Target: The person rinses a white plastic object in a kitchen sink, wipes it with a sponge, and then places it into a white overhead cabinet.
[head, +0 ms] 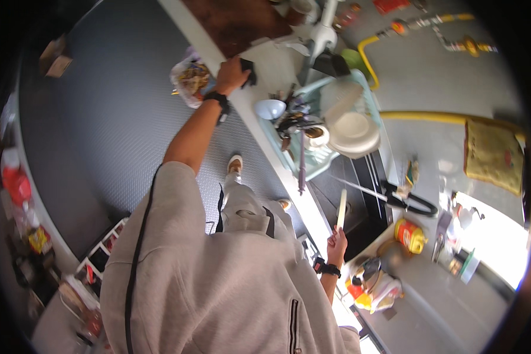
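Note:
At the edge of the white counter [265, 128], my left hand [233, 76] grips a dark object [248, 73], possibly a cloth; its shape is partly hidden. My right hand [337, 242], lower right, holds a long pale flat utensil [342, 209] upward beside the black cooktop [358, 221]. Between my hands sits a pale green dish rack [367, 84] with white plates [354, 132], blurred cutlery [292, 121] and a light blue bowl [270, 109] at its near edge. A purple-handled utensil [302, 172] hangs over the rack's side.
A plastic bag of waste [192, 82] hangs or stands beside the counter. A yellow pipe [425, 116] runs along the wall near a folded yellow cloth [493, 155]. A black-handled utensil [407, 203] and a yellow container [410, 236] lie right. A cardboard box [56, 59] is far left.

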Demonstrator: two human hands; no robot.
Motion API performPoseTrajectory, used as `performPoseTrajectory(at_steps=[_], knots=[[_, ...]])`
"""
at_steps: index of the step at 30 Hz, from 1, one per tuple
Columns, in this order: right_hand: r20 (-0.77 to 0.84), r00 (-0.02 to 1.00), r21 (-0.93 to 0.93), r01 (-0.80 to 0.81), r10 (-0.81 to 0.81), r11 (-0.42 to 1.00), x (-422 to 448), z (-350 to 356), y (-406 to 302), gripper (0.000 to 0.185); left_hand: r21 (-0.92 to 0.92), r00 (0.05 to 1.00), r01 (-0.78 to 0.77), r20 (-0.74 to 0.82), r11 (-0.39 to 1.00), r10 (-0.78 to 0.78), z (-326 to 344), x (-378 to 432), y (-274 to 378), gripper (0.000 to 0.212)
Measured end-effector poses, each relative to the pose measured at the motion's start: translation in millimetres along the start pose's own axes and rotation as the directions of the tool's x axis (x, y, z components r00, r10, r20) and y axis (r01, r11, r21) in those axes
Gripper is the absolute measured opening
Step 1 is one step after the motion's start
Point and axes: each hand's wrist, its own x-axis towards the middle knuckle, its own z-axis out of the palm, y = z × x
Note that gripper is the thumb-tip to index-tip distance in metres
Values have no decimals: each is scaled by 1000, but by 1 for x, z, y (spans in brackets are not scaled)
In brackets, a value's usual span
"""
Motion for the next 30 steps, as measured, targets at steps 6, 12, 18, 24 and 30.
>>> performPoseTrajectory(at_steps=[6, 12, 18, 24, 30], knots=[[-66, 995, -78, 74, -79, 994, -51, 8, 12, 28, 4, 994, -12, 109, 1000, 11, 24, -10, -49, 50], [-109, 984, -81, 135, -143, 988, -75, -29, 40, 31, -416, 969, 130, -141, 900, -205, -44, -26, -23, 44], [-85, 990, -43, 112, -115, 993, -52, -75, 57, 28, -696, 956, -2, -213, 718, -203, -159, -86, 80, 45], [-3, 992, -40, 124, -124, 991, 2, -100, 66, 26, -833, 1000, 14, 17, 554, 0, -206, -211, 268, 46], [26, 991, -63, 134, -132, 989, 5, -110, 67, 24, -775, 820, 522, 571, 357, 41, -58, -334, 406, 44]])
